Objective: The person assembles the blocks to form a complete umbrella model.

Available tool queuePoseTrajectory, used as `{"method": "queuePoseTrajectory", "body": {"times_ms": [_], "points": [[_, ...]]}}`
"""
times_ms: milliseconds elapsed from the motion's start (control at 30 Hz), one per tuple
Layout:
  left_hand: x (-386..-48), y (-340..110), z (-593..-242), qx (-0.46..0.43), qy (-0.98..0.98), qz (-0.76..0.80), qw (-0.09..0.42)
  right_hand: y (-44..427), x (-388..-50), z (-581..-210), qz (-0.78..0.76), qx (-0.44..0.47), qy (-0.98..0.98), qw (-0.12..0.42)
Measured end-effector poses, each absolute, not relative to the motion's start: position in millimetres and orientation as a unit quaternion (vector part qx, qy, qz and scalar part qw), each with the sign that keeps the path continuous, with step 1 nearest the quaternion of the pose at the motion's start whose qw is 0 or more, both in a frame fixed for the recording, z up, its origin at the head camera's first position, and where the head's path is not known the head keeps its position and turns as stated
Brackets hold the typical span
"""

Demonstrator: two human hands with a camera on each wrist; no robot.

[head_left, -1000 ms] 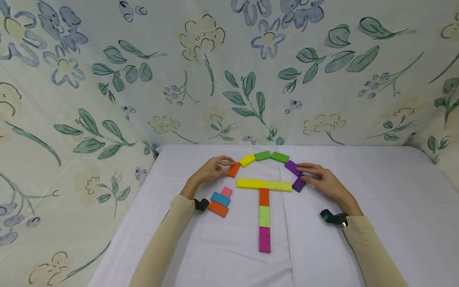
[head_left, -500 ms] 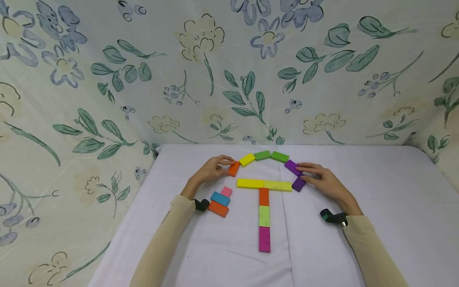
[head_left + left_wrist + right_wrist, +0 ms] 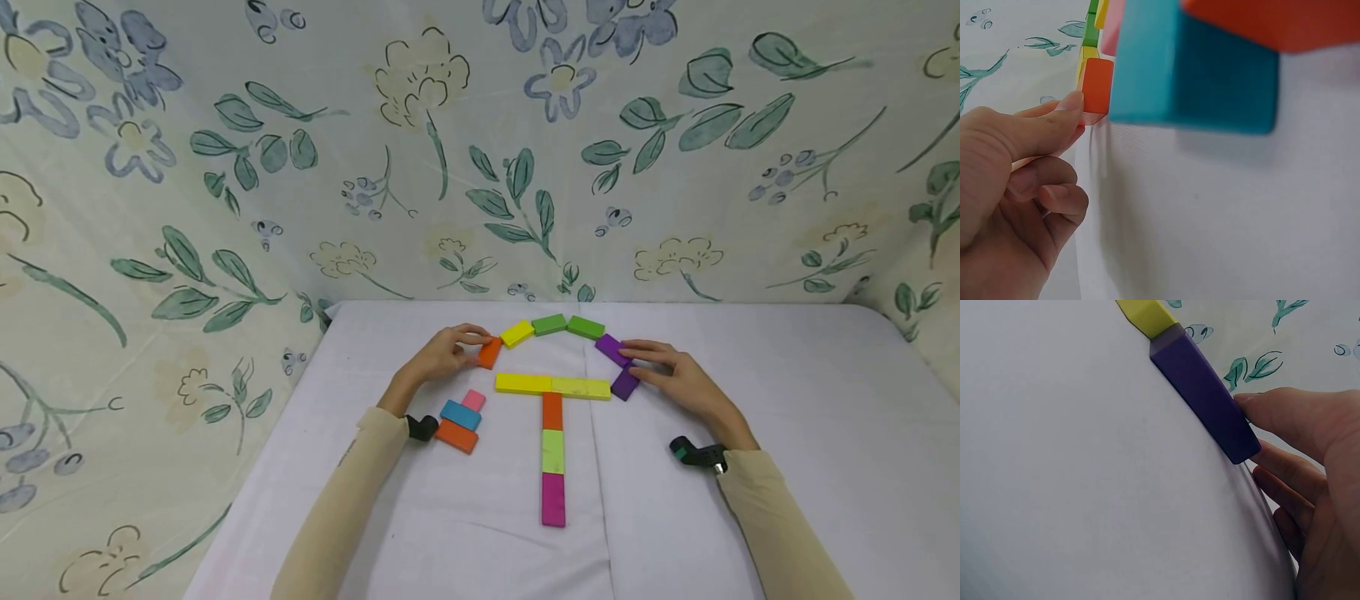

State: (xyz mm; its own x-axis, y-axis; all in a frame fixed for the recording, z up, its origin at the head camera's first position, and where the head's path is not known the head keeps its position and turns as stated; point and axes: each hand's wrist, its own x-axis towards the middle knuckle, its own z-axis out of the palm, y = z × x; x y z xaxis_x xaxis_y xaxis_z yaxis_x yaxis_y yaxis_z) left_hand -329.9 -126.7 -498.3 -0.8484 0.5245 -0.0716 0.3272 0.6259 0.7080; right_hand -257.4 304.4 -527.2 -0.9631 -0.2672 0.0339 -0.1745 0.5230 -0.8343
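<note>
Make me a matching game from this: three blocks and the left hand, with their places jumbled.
1. Magenta block
2. Blue block
3. Lime-green block
4. Left hand

A. Between a pink block and an orange block
B. At the arc's orange end block
C. Stem end nearest the person
D. Middle of the T's stem

Pairs: 1-C, 2-A, 3-D, 4-B

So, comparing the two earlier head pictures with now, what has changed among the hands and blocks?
Nothing visibly changed: the left hand still pinches the orange block at the left end of the arch, and the right hand still touches the purple blocks. The T of blocks and the blue block also stayed put.
</note>
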Motion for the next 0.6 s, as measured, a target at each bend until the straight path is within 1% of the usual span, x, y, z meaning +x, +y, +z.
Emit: {"method": "queuePoseTrajectory", "body": {"times_ms": [600], "points": [[-328.8,-126.5,-497.7,0.238,0.888,0.369,0.139,304.7,-258.0,-527.9,-0.471,-0.13,0.871,0.047]]}}
